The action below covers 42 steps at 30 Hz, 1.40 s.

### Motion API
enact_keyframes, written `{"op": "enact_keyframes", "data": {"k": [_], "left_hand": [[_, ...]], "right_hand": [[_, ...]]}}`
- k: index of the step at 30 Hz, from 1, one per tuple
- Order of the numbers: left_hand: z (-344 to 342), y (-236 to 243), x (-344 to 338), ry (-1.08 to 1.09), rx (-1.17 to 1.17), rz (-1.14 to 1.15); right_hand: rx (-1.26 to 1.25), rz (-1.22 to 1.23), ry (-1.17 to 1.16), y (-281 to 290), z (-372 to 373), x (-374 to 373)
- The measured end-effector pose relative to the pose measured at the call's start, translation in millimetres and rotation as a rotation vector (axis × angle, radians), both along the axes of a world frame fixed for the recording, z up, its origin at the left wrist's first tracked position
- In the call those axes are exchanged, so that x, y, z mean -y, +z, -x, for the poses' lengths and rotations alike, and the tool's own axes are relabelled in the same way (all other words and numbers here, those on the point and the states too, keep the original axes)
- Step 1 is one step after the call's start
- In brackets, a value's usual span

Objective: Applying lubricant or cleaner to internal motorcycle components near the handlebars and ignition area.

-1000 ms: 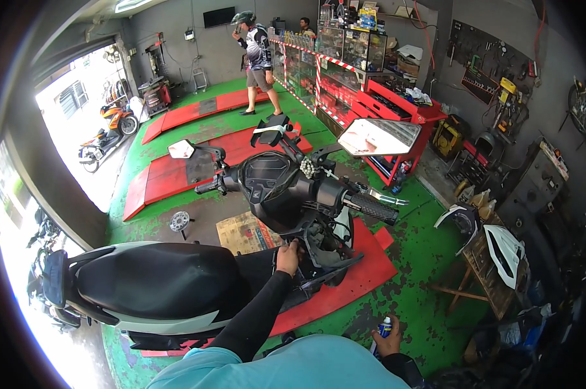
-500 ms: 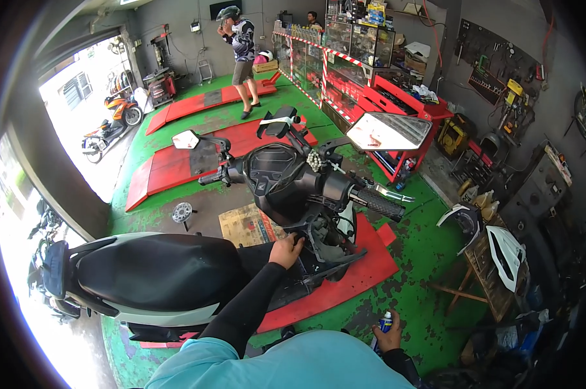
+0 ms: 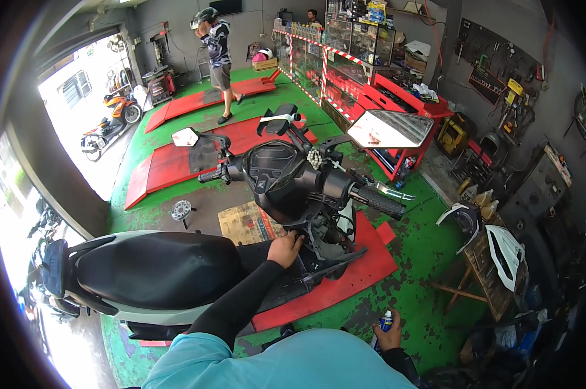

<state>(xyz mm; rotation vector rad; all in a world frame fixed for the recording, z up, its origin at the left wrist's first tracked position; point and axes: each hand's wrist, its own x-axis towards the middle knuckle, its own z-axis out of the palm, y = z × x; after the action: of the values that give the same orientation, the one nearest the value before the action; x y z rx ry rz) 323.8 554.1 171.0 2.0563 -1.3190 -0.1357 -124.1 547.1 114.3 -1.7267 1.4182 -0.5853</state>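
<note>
A black and white scooter (image 3: 160, 269) stands across in front of me, its seat to the left and its handlebar ahead. My left hand (image 3: 284, 250) reaches to the inner front panel below the handlebar, with fingers closed against it; whatever they grip is hidden. Close by on the right, the front section (image 3: 328, 240) is stripped of its cover, showing wires and bare brackets. Low beside my body, my right hand (image 3: 389, 336) is wrapped around a blue and white spray can (image 3: 385, 321), held upright.
A red lift platform (image 3: 370, 259) lies under the scooter, with a cardboard sheet (image 3: 247, 223) and a round metal stand (image 3: 182, 211) beyond. Right are a wooden bench (image 3: 484, 269) with white fairings and a red tool cart (image 3: 403, 110). A helmeted person (image 3: 219, 61) is farther back.
The helmeted person at the back has stepped to the left. Both my hands stay in nearly the same places, the right one still holding the spray can.
</note>
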Motion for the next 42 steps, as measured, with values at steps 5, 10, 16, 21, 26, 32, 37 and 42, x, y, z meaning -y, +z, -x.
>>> {"op": "enact_keyframes", "data": {"k": [5,10,16,21,26,32,37,42], "left_hand": [[19,-8,11,0.274,-0.252,0.048],[12,-11,19,0.254,-0.478,0.055],[7,-21,24,0.243,-1.292,0.252],[6,-26,23,0.207,-1.219,0.152],[-10,-56,16,0.121,-0.294,0.217],[-4,-9,7,0.026,-0.169,-0.014],[-11,2,0,-0.056,-0.026,0.025],[-12,19,-2,-0.116,0.094,-0.084]], "right_hand": [[-0.049,-0.032,0.004,20,-11,-5],[-0.056,0.024,0.043,17,-20,-1],[0.034,0.032,0.054,13,-24,1],[0.028,0.017,0.037,5,-16,0],[0.046,0.018,0.047,10,-17,-1],[0.028,-0.007,0.025,12,-16,-1],[0.023,0.018,0.034,5,-14,3],[0.009,0.046,0.026,3,-13,3]]}}
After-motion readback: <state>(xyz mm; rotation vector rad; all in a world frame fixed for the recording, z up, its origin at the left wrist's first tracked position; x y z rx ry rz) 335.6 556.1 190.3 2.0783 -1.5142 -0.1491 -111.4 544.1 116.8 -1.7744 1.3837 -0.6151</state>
